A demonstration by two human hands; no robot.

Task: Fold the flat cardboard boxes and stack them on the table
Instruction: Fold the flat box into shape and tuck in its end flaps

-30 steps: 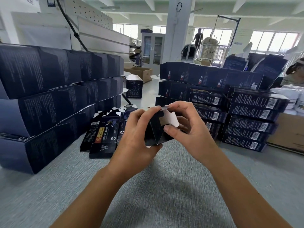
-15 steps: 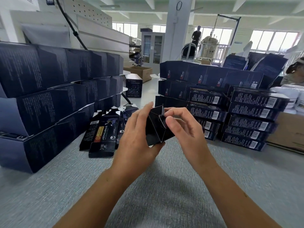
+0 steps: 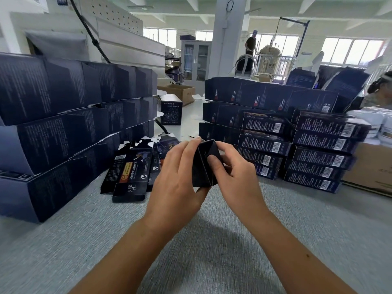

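Fingers (image 3: 191, 147) of the left hand (image 3: 176, 177) curl round the left side of a small dark box (image 3: 201, 166), thumb under its lower edge. The right hand (image 3: 235, 179) pinches the other side, thumb flat on the right panel. The grey table (image 3: 84, 240) has a fine woven-looking texture. On its left stands a wall of folded boxes (image 3: 63, 124), three tiers of matte navy card printed with pale text. At far right rises a second navy stack (image 3: 265, 98), with two columns of slimmer barcoded boxes (image 3: 326, 153) in front. Flat glossy blanks (image 3: 131, 170) lie fanned left of the hands. One box (image 3: 171, 109) stands upright far off. The held box hangs above the table's middle, a sharp crease facing the viewer and running roughly upright; where its long axis points cannot be told.
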